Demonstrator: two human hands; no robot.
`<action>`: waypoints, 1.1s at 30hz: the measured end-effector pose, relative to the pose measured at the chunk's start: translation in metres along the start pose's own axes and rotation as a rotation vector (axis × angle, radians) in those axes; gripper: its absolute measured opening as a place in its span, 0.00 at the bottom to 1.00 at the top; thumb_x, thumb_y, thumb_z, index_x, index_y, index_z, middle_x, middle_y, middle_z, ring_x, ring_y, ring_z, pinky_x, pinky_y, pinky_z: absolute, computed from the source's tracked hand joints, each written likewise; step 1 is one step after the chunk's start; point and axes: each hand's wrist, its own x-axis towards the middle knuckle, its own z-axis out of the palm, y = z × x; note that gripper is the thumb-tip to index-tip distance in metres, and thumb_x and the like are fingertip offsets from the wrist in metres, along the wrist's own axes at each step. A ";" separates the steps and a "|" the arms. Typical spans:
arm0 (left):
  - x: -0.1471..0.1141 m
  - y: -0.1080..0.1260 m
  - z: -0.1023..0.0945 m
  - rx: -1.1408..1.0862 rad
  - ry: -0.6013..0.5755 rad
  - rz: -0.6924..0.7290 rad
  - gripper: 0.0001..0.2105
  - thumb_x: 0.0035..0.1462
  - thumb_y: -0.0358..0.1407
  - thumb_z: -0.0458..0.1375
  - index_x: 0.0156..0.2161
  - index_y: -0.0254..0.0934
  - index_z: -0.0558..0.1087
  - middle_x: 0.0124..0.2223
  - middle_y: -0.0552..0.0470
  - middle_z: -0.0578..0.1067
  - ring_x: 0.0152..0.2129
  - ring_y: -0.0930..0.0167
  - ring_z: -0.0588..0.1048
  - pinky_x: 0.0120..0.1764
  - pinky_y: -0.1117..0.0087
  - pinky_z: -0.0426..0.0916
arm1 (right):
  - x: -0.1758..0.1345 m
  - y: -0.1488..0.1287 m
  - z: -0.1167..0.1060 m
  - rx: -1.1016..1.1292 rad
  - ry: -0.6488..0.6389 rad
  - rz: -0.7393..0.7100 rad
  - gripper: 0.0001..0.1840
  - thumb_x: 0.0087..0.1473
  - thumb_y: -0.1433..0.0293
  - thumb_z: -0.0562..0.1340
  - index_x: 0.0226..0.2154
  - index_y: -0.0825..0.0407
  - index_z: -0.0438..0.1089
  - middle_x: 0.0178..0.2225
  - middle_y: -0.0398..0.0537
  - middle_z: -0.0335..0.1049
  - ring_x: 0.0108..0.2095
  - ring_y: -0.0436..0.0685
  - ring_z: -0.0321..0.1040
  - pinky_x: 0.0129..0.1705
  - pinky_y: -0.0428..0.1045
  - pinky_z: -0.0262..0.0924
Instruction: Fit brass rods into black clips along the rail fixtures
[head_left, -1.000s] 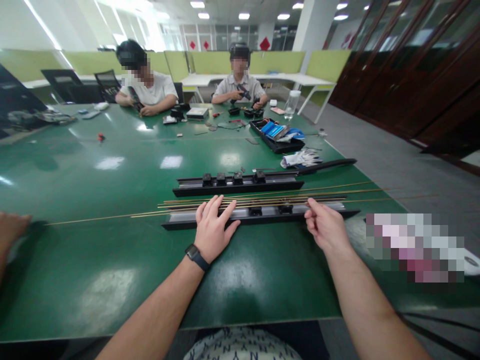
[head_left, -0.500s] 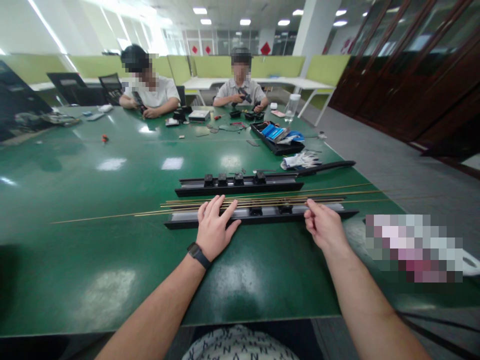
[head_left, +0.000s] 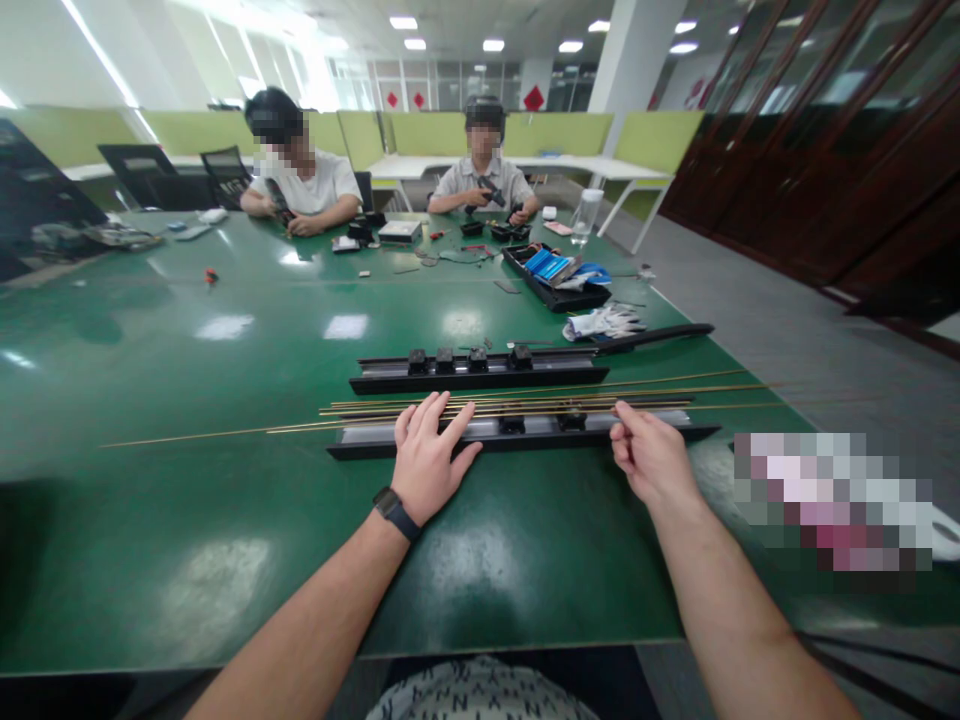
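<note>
Several long, thin brass rods [head_left: 360, 408] lie lengthwise over a black-edged channel [head_left: 367, 434] with a pale inside and dark blocks, one of them a black block [head_left: 571, 417]. My left hand [head_left: 433, 450], wearing a dark watch, rests palm down across the rods and the channel's left part, its fingers spread. To the right, thumb and forefinger of my right hand [head_left: 651, 447] are pinched at the rods, seemingly around one brass rod; the other fingers are curled. Just behind lies a second channel [head_left: 480, 377] holding several black blocks.
Behind the channels are white gloves [head_left: 604, 322], a black strip [head_left: 660, 336] and a black tray [head_left: 574, 295] with blue packs. A blurred-out item [head_left: 840, 500] lies right on the green table [head_left: 247, 400]. Two people sit opposite, handling dark parts. A clear bottle [head_left: 586, 215] stands far right.
Both hands keep practically the same place on the rods and channel. The view has shifted very slightly.
</note>
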 end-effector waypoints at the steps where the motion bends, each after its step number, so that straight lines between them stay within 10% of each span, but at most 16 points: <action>1: 0.000 0.000 0.000 0.002 -0.002 0.000 0.24 0.62 0.45 0.58 0.62 0.49 0.67 0.65 0.42 0.65 0.64 0.58 0.61 0.64 0.52 0.50 | 0.000 0.000 0.000 0.001 0.001 0.002 0.18 0.44 0.60 0.74 0.28 0.54 0.70 0.18 0.40 0.67 0.10 0.44 0.54 0.06 0.39 0.41; 33: 0.001 -0.001 0.000 0.007 -0.016 0.006 0.23 0.63 0.46 0.57 0.62 0.49 0.67 0.65 0.43 0.65 0.64 0.59 0.61 0.64 0.52 0.50 | 0.002 0.001 0.001 -0.020 0.039 0.034 0.17 0.44 0.61 0.74 0.29 0.53 0.69 0.17 0.39 0.67 0.10 0.45 0.54 0.06 0.39 0.40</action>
